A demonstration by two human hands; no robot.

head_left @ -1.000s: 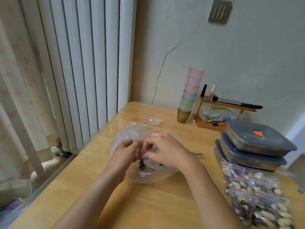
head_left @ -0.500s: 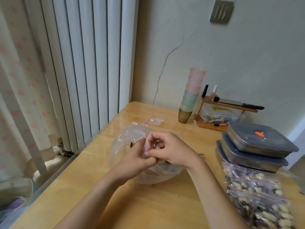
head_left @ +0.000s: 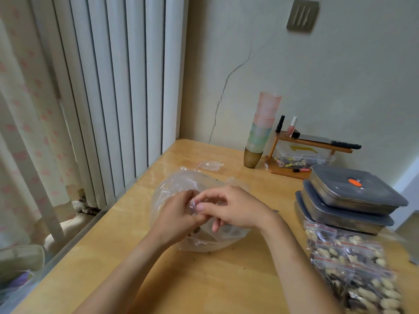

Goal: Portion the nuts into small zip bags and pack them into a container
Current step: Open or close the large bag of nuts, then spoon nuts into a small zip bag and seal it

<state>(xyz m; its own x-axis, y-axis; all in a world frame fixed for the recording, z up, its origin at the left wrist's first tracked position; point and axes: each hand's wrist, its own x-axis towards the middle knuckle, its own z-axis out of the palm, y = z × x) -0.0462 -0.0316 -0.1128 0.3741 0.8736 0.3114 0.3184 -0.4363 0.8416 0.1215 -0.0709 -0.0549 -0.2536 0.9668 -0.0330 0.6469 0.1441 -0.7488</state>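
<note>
Since half a second ago the hands have shifted little; the right thumb now lies flat across a small zip bag (head_left: pixel 194 205) at frame centre. Left hand (head_left: pixel 175 214) curled, pinching the bag's left edge; right hand (head_left: pixel 231 208) pinching its top, fingers bent. Both over the big bag (head_left: pixel 172 189) on the table (head_left: pixel 113 257). Filled bags (head_left: pixel 349 266) lower right, beside stacked containers (head_left: pixel 349 200).

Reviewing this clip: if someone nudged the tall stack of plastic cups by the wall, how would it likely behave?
The cup stack would probably tip rather than slide: it is tall and narrow, resting on one small brown cup. It looks light, being thin translucent plastic, so a slight push might do it. Its upper part already seems to lean slightly, and the cups could separate and roll on the table.
</note>
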